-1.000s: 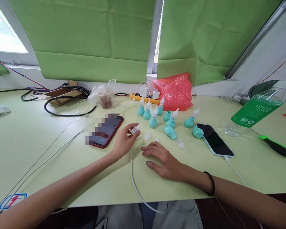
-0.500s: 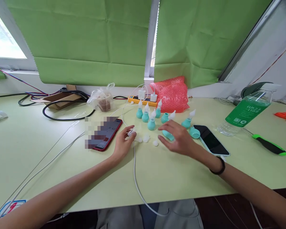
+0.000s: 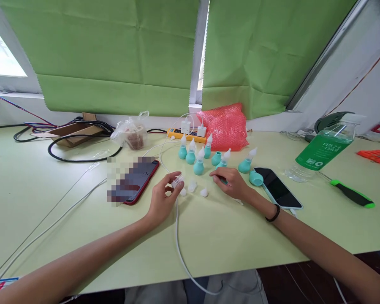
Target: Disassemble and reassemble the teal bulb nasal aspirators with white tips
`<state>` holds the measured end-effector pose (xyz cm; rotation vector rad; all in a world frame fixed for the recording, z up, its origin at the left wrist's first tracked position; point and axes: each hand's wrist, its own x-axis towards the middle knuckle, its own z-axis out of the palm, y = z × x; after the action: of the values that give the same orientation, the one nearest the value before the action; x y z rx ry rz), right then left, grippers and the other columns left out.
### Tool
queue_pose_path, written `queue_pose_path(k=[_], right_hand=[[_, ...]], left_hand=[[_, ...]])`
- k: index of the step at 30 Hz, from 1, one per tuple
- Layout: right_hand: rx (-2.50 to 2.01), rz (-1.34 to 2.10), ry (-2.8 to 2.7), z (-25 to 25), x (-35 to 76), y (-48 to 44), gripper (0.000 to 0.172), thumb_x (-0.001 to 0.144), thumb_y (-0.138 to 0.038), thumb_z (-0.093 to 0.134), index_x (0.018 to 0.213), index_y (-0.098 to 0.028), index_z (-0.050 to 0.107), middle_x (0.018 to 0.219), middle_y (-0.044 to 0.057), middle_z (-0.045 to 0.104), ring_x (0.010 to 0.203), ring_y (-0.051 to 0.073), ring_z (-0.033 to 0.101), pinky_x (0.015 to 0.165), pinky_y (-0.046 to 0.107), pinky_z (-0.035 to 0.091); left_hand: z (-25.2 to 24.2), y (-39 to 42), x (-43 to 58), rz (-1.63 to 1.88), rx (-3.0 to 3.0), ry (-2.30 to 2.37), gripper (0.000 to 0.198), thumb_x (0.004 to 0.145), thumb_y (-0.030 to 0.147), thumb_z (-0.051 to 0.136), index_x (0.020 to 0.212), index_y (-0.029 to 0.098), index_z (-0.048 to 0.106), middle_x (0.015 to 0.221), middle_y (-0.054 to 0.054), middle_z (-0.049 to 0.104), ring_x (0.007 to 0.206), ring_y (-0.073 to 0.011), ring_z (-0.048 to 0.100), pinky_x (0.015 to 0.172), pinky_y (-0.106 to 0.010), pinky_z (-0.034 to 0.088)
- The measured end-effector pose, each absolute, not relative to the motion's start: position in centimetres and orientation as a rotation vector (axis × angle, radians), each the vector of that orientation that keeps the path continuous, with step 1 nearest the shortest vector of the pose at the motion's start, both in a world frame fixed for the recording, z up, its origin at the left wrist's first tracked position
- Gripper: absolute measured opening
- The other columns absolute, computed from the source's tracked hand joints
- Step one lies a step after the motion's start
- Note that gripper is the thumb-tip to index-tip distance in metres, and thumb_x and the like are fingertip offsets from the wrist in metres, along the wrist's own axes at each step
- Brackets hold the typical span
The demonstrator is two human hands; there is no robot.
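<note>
My left hand [image 3: 162, 198] pinches a small clear plastic piece [image 3: 177, 181] between thumb and fingertips, just above the table. My right hand [image 3: 233, 184] is closed over a teal rubber bulb [image 3: 223, 180], which its fingers mostly hide. Between the hands lie a translucent tip [image 3: 192, 185] and a small white piece [image 3: 204, 192]. Beyond them stand several teal nasal aspirators [image 3: 199, 167] with clear pointed tips. One teal bulb [image 3: 216, 158] among them has no tip. Another open bulb [image 3: 256, 178] lies tilted beside my right wrist.
A red-edged phone [image 3: 142, 181] lies left of my left hand, a second phone [image 3: 277, 188] right of my right. Behind are a power strip [image 3: 190, 135] and pink bubble wrap [image 3: 224, 128]. A green-labelled bottle [image 3: 324, 150] and screwdriver [image 3: 351, 193] are at right. A white cable [image 3: 179, 240] crosses the table.
My right hand has lowered and its spread fingers have closed over the teal bulb. My left hand still holds the clear piece, turned slightly. The view has shifted a little.
</note>
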<state>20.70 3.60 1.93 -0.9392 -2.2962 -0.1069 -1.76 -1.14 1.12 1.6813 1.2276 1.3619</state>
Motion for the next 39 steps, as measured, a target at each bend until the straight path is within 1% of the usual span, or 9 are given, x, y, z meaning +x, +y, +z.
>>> queue_pose_path(k=[4,8,16,23,28,30,32,35,39], right_hand=[[-0.927,-0.094,-2.269,1.6,20.3,3.3,0.017,0.08,-0.021,0.041,0.075,-0.016,0.056,0.063,0.002,0.057,0.059,0.012,0.05,0.054,0.023,0.036],[-0.988,-0.176,-2.177,1.5,20.0,3.1,0.017,0.079,-0.022,0.042,0.073,-0.016,0.056,0.065,0.004,0.057,0.063,0.013,0.052,0.058,0.024,0.038],[-1.347,-0.368,-2.037,1.7,21.0,4.4,0.017,0.075,-0.025,0.044,0.071,-0.015,0.058,0.068,0.005,0.057,0.054,0.013,0.049,0.051,0.024,0.035],[-1.28,-0.127,-2.03,2.0,21.4,4.7,0.021,0.076,-0.025,0.044,0.061,-0.016,0.055,0.058,0.003,0.057,0.051,0.012,0.048,0.052,0.025,0.036],[-1.182,0.307,-1.918,1.8,21.0,4.2,0.025,0.08,-0.03,0.041,0.07,-0.014,0.058,0.059,0.002,0.058,0.046,0.01,0.049,0.048,0.023,0.041],[-1.137,0.326,-1.918,1.6,20.8,4.0,0.023,0.079,-0.031,0.043,0.074,-0.014,0.058,0.062,0.003,0.059,0.047,0.01,0.049,0.048,0.024,0.042],[-1.07,0.184,-1.982,1.6,20.5,3.7,0.02,0.077,-0.031,0.047,0.079,-0.015,0.059,0.069,0.004,0.06,0.054,0.012,0.052,0.053,0.025,0.044],[-0.94,-0.028,-2.198,2.2,19.9,2.8,0.024,0.078,-0.031,0.047,0.094,-0.016,0.058,0.092,0.008,0.059,0.081,0.018,0.052,0.071,0.033,0.043],[-0.846,-0.014,-2.628,3.4,19.1,1.8,0.034,0.086,-0.026,0.03,0.116,-0.025,0.046,0.124,0.004,0.044,0.109,0.024,0.034,0.088,0.045,0.029]], left_hand=[[1.2,-1.1,-1.8,1.384,1.604,1.145,0.035,0.081,0.034,0.042,0.112,0.019,0.045,0.077,-0.002,0.052,0.069,-0.0123,0.052,0.057,-0.022,0.045],[1.3,-1.4,-1.7,1.359,1.629,1.092,0.032,0.083,0.034,0.038,0.11,0.02,0.048,0.084,-0.004,0.052,0.068,-0.0117,0.051,0.055,-0.022,0.048],[1.2,-1.7,-1.5,1.258,1.718,1.146,0.034,0.078,0.033,0.046,0.11,0.022,0.048,0.097,-0.006,0.051,0.079,-0.0143,0.054,0.063,-0.026,0.051],[1.1,-1.7,-1.5,1.298,1.83,1.165,0.029,0.075,0.028,0.052,0.102,0.02,0.053,0.096,-0.005,0.055,0.086,-0.0152,0.054,0.07,-0.026,0.052],[0.9,-1.8,-1.6,1.261,1.837,1.116,0.036,0.081,0.03,0.044,0.114,0.019,0.046,0.092,-0.006,0.055,0.075,-0.0134,0.056,0.065,-0.027,0.051],[1.0,-1.8,-1.6,1.266,1.819,1.078,0.035,0.083,0.03,0.04,0.116,0.019,0.044,0.091,-0.006,0.054,0.072,-0.0124,0.055,0.064,-0.026,0.051],[1.1,-1.7,-1.6,1.279,1.773,1.068,0.033,0.084,0.031,0.037,0.113,0.019,0.046,0.09,-0.006,0.054,0.073,-0.0129,0.054,0.064,-0.026,0.05],[1.3,-1.6,-1.6,1.276,1.694,1.08,0.032,0.083,0.033,0.037,0.11,0.019,0.047,0.089,-0.006,0.055,0.076,-0.0145,0.054,0.063,-0.025,0.049],[1.3,-1.6,-1.6,1.236,1.691,1.078,0.032,0.082,0.033,0.039,0.11,0.019,0.047,0.085,-0.005,0.055,0.073,-0.0138,0.053,0.062,-0.024,0.047]])
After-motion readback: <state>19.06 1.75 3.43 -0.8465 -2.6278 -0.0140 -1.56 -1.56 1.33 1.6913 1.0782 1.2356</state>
